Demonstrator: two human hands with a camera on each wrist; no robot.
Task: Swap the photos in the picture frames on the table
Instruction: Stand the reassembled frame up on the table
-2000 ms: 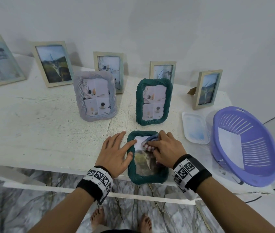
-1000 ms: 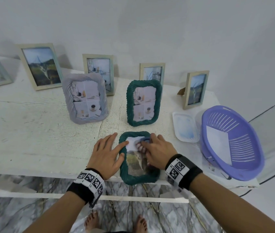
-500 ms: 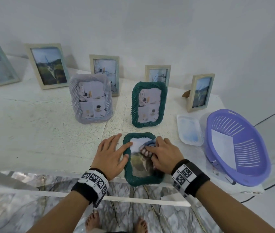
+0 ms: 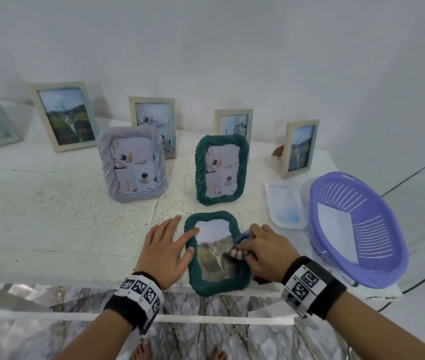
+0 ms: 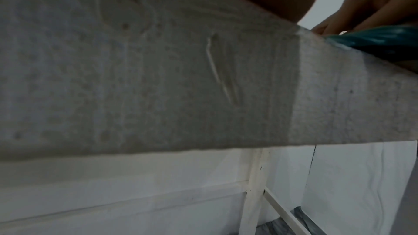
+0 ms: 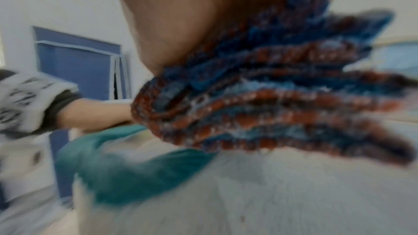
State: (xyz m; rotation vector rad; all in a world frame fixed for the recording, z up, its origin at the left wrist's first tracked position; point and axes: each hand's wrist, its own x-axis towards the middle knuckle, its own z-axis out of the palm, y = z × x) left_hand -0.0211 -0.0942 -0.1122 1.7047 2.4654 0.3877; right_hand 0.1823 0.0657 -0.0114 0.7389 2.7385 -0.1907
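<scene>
A dark green rope-rimmed frame lies flat at the table's front edge, face up, showing a landscape photo. My left hand lies flat with spread fingers on the table and on the frame's left rim. My right hand grips a bunched blue, red and white cloth against the glass at the frame's right side; the cloth is blurred in the right wrist view. Behind stand an upright green frame and a lilac frame, both with desk collage photos.
Several pale wooden frames lean along the back wall. A clear plastic lid lies right of the flat frame, and a purple slotted basket with a white sheet inside sits at the table's right end. The front edge drops to marble floor.
My right hand with the cloth has slid from the top of the photo down to its middle right. The left hand has stayed on the frame's left rim.
</scene>
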